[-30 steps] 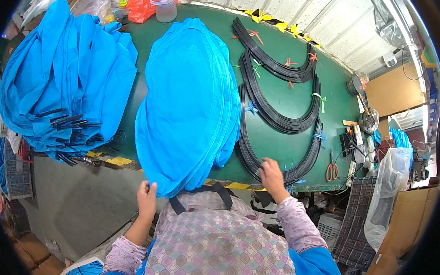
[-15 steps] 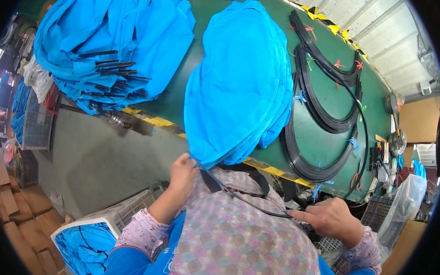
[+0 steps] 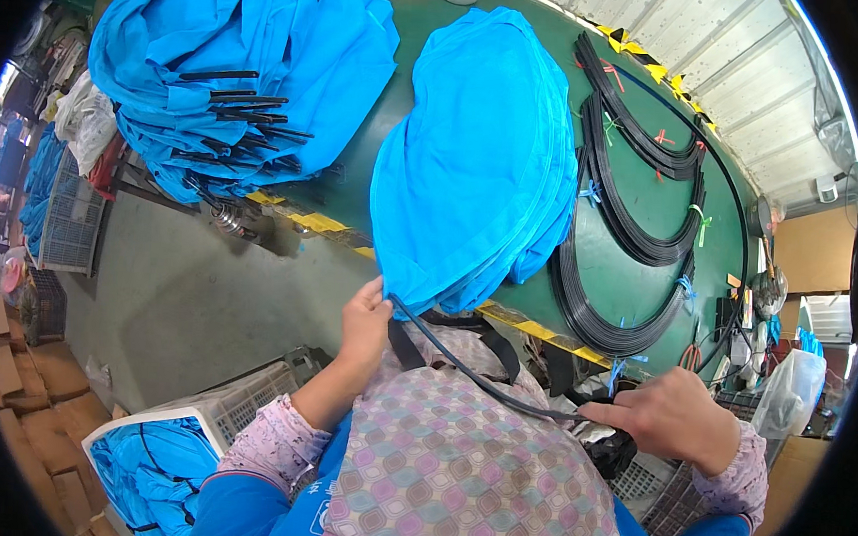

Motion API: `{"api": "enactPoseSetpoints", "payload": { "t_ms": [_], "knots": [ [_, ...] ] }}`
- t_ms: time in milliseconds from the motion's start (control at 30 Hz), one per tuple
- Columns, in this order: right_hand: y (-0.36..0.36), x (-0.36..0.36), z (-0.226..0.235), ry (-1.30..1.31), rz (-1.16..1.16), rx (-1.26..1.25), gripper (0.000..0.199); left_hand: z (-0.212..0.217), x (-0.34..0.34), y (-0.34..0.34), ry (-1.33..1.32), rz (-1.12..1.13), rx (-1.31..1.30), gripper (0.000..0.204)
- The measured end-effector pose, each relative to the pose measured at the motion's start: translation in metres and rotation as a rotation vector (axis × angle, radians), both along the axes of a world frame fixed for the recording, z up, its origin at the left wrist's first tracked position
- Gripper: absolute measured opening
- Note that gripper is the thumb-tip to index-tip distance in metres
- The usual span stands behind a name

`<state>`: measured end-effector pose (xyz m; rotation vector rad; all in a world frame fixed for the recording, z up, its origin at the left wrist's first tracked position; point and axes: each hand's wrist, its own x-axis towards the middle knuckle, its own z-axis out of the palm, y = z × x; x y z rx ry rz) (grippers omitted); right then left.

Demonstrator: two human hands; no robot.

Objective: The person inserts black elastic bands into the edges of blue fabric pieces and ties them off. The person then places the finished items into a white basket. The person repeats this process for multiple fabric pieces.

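Feeding black rod into blue fabric

Left hand: fingers pinched on hem of nearest blue fabric stack, at green worktop edge. Right hand: fingers clenched around thin black rod, spanning both hands above patterned apron. Coiled black rods beside stack.

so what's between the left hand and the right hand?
In the head view, a thin black rod spans from the left hand, at the edge of the blue fabric stack, to the right hand, crossing the patterned apron.
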<state>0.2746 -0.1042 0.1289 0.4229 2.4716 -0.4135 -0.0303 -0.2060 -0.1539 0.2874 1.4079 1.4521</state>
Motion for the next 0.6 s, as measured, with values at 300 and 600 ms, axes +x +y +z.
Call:
{"api": "enactPoseSetpoints", "payload": {
  "t_ms": [300,600],
  "knots": [
    [-0.014,0.008,-0.003,0.033,-0.068,0.16,0.049,-0.009,0.006,0.005,0.022,0.006,-0.03,0.049],
    [-0.019,-0.006,0.001,-0.001,-0.048,0.124,0.034,0.003,-0.007,0.017,0.053,-0.088,-0.087,0.06]
  ]
}}
